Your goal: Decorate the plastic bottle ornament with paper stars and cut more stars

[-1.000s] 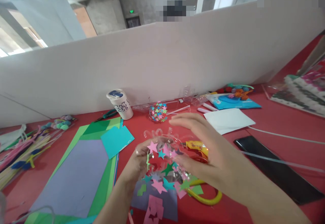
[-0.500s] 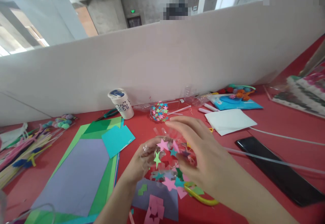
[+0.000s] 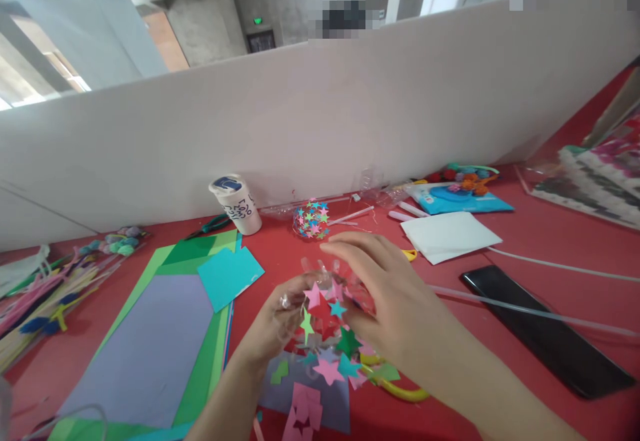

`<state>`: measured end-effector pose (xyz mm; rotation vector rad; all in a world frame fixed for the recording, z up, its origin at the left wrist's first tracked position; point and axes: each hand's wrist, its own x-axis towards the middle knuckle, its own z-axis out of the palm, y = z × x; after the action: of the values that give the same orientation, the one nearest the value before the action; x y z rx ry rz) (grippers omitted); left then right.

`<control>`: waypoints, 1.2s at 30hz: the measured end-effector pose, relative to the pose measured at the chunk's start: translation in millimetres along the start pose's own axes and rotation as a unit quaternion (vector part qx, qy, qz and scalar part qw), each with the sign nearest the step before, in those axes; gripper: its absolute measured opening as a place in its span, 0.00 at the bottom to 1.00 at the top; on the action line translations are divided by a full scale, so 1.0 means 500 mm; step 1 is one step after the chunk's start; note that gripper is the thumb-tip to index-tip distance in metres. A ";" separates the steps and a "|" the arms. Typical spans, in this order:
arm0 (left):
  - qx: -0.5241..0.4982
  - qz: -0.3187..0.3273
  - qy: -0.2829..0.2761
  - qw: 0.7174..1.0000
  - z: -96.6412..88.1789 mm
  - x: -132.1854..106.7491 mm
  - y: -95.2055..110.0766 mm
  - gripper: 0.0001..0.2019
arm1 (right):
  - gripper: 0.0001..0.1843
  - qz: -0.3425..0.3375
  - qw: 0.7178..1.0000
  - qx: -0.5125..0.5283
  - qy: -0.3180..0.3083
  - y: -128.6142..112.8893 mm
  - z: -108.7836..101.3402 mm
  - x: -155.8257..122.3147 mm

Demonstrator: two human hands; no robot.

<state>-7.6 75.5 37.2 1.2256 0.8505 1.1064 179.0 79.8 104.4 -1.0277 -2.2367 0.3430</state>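
Note:
Between my two hands is a clear plastic ball-like craft piece (image 3: 324, 324) dotted with pink, green and blue paper stars. My left hand (image 3: 280, 317) is closed around its left side, with some fingers hidden behind the plastic. On the other side, my right hand (image 3: 387, 287) curves over the piece, its thumb inside against the stars and its fingers arched above. Beneath lie a purple paper sheet (image 3: 333, 404), pink paper scraps (image 3: 307, 404) and a yellow scissors handle (image 3: 407, 393). A smaller star-covered ball (image 3: 311, 219) stands farther back.
To the left are a white lidded cup (image 3: 237, 207), pliers (image 3: 213, 225), stacked coloured paper (image 3: 145, 347) and pipe cleaners (image 3: 45, 301). On the right lie a black phone (image 3: 545, 334), a white sheet (image 3: 450, 235), a glue stick (image 3: 540, 309) and a blue packet (image 3: 463, 199). A white partition (image 3: 300, 121) rises behind.
The craft piece has turned and tilted slightly between my hands, so its stars sit differently. My right hand has shifted a little to the left.

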 end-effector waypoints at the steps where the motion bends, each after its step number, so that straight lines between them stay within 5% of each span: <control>1: 0.003 0.000 0.003 1.000 -0.001 -0.002 -0.002 0.23 | 0.28 0.001 1.000 -0.002 -0.002 0.001 0.001 0.001; 11: 0.009 0.009 0.032 0.999 0.023 -0.005 0.023 0.20 | 0.37 0.015 0.999 0.002 -0.036 0.009 -0.003 0.001; 19: -0.006 0.009 0.018 1.000 0.029 -0.005 0.037 0.13 | 0.32 0.041 0.999 0.015 -0.018 0.009 0.001 0.004; 25: -0.003 -0.004 0.063 0.998 0.039 -0.009 0.047 0.21 | 0.35 0.026 0.998 0.020 -0.044 0.008 -0.003 0.003; 31: -0.011 0.010 0.094 0.995 0.029 -0.008 0.032 0.20 | 0.35 0.042 0.998 0.024 -0.028 0.009 -0.001 0.001; 36: 0.026 0.012 0.075 0.997 0.026 -0.007 0.034 0.19 | 0.31 0.060 0.997 0.032 -0.025 0.011 -0.001 0.004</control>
<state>0.6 67.9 55.9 1.2104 0.9860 1.2127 181.6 85.0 103.0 -1.1345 -2.1979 0.4947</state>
